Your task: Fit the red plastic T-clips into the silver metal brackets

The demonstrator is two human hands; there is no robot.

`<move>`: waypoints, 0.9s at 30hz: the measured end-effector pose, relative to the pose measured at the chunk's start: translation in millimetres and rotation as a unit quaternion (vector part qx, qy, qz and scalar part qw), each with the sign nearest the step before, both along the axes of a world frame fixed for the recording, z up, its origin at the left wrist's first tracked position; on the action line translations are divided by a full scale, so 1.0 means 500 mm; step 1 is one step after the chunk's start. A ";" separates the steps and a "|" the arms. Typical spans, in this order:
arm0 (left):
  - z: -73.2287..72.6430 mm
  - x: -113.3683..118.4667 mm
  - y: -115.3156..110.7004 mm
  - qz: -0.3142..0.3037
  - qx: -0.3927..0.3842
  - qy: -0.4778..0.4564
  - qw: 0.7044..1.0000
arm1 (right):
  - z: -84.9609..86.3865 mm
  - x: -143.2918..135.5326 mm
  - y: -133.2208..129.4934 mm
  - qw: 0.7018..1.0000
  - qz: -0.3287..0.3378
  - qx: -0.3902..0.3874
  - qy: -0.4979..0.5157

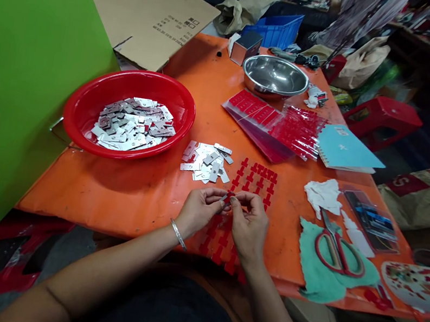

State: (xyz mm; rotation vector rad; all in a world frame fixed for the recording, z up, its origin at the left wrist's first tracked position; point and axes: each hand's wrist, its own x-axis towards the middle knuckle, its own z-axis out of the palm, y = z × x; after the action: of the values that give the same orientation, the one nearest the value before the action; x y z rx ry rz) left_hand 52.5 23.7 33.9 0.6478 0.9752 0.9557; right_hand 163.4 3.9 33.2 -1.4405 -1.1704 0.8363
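Observation:
My left hand [202, 207] pinches a small silver metal plate [224, 198] over the near part of the table. Opposite it, my right hand [249, 223] is closed on a small red piece [229, 197] that meets the plate between my fingertips. Below both hands lies a sheet of red T-shaped stickers [262, 177], partly covered by them. Just beyond my left hand is a loose pile of metal plates [207, 161]. Farther left, a red basin [136, 77] holds many similar plates. The exact join between plate and red piece is hidden by my fingers.
A steel bowl [275, 77], red sticker sheets [256, 113] and a blue notebook [344, 148] sit toward the back. At right, scissors [337, 253] rest on a green cloth [314, 282]. A green panel [25, 85] stands along the left, beside a cardboard box [149, 12].

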 end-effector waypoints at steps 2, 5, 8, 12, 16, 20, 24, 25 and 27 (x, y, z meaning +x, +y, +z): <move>0.002 0.002 -0.001 -0.002 -0.003 -0.001 1.000 | 0.003 0.001 0.001 1.000 0.002 -0.017 0.022; 0.006 0.003 -0.004 -0.003 -0.007 -0.001 1.000 | 0.009 0.000 0.001 0.999 -0.006 -0.023 0.021; 0.010 0.004 -0.005 -0.002 -0.009 0.000 1.000 | 0.012 0.000 0.002 0.999 -0.010 -0.029 0.024; 0.014 0.004 -0.006 -0.001 -0.014 0.001 1.000 | 0.012 -0.001 0.003 0.999 -0.010 -0.028 0.031; 0.015 0.006 -0.008 0.003 -0.012 0.002 1.000 | 0.010 -0.002 0.003 0.998 -0.011 -0.035 0.041; 0.017 0.008 -0.011 0.015 -0.009 -0.003 1.000 | 0.010 -0.003 0.002 0.998 -0.017 -0.040 0.052; 0.017 0.009 -0.013 0.020 -0.005 -0.003 1.000 | 0.010 -0.003 0.005 0.996 -0.024 -0.043 0.069; 0.017 0.009 -0.013 0.021 -0.005 -0.004 1.000 | 0.011 -0.003 0.007 0.996 -0.023 -0.046 0.079; 0.016 0.008 -0.013 0.023 -0.005 -0.007 1.000 | 0.011 0.000 0.010 0.992 -0.018 -0.052 0.111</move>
State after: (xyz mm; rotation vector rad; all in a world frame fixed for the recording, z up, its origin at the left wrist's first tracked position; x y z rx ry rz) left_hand 56.6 17.5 42.0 0.6114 0.9852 0.9942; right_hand 163.6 9.0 38.8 -1.4085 -0.9427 1.0160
